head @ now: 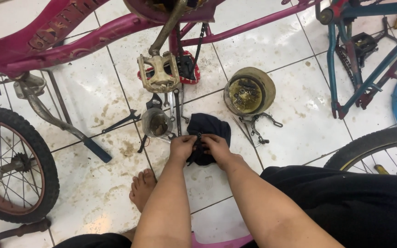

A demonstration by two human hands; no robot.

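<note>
Both my hands meet over a dark cloth (pixel 210 128) lying on the dirty white tile floor. My left hand (pixel 182 147) and my right hand (pixel 217 146) pinch a small dark metal part (pixel 200 138) between their fingertips, with the cloth bunched under and around it. What the part is exactly I cannot tell. Just left of the cloth stands a small grimy cup (pixel 156 123), and several wrenches (pixel 176 108) lie beside it.
A pink bicycle frame (pixel 70 36) with a worn pedal (pixel 158 73) spans the top. Round tin of small parts (pixel 249 91) and a brake caliper (pixel 259 126) lie right of the cloth. Small wheel (pixel 12 165) at left, teal frame (pixel 359 55) and tyre (pixel 373 142) at right. My bare foot (pixel 142 188) rests below.
</note>
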